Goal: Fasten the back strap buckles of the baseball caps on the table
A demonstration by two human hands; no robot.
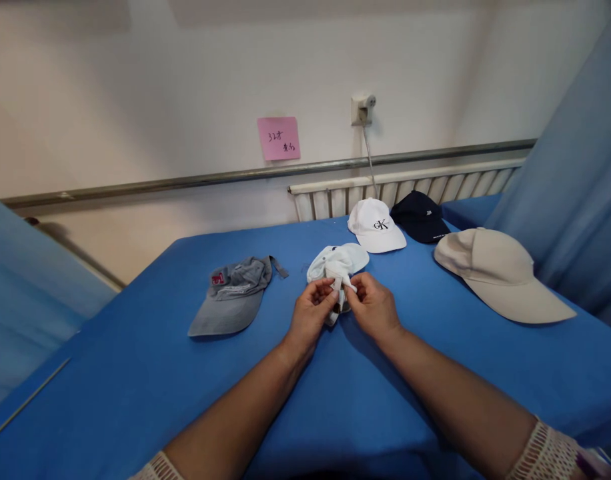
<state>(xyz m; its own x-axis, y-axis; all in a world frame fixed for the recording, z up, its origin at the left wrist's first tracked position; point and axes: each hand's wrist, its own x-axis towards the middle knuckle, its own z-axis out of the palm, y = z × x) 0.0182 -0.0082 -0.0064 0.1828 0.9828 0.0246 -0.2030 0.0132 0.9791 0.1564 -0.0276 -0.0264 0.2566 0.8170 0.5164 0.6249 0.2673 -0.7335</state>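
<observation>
A pale, whitish baseball cap (353, 255) lies in the middle of the blue-covered table, its brim pointing away from me and its back strap towards me. My left hand (313, 308) pinches the strap end from the left, thumb against forefinger. From the right, my right hand (373, 308) pinches the other side of the strap and the cap's back edge. The fingers partly hide the strap's fastening. To the left rests a grey cap (235, 297) with a red mark and a loose strap at its back.
Behind sit a white cap (375, 223) with black letters and a dark navy cap (419, 217). A large beige cap (500, 267) lies at the right. A metal rail (210, 179), a radiator (335, 200) and a plugged-in socket (360, 110) are along the wall. Blue curtains (575, 153) hang at both sides.
</observation>
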